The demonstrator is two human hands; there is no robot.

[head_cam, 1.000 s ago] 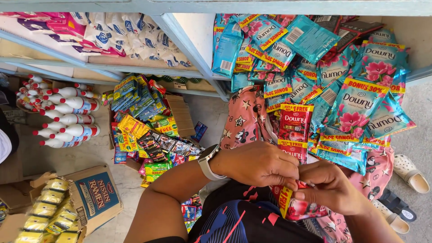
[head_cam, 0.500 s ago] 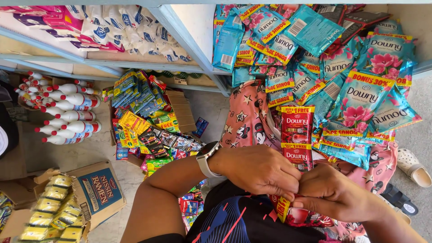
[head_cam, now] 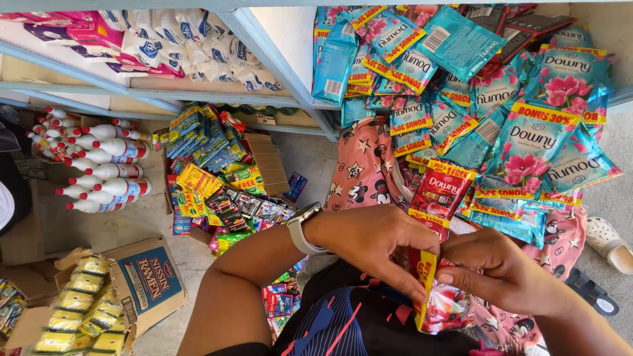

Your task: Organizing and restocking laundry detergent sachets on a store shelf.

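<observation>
Hands lower, perhaps crinkly sachet strip.

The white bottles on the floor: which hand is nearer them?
Left. The left hand pinches the red sachet strip on the side toward the white bottles; the right hand grips the strip farther away.

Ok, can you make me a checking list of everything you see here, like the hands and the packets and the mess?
Surface: floor, pale and bare in patches.
Job's things: red sachet strip, pinched by both hands at its yellow edge.
Clutter: teal sachets piled on shelf; white bottles lying on floor; mixed sachets in heap; cardboard box with yellow packets.
Grippers: left hand wears a watch; right hand grips strip.
Cables: nothing seen.
Surroundings: shelves; sandals at right.
</observation>
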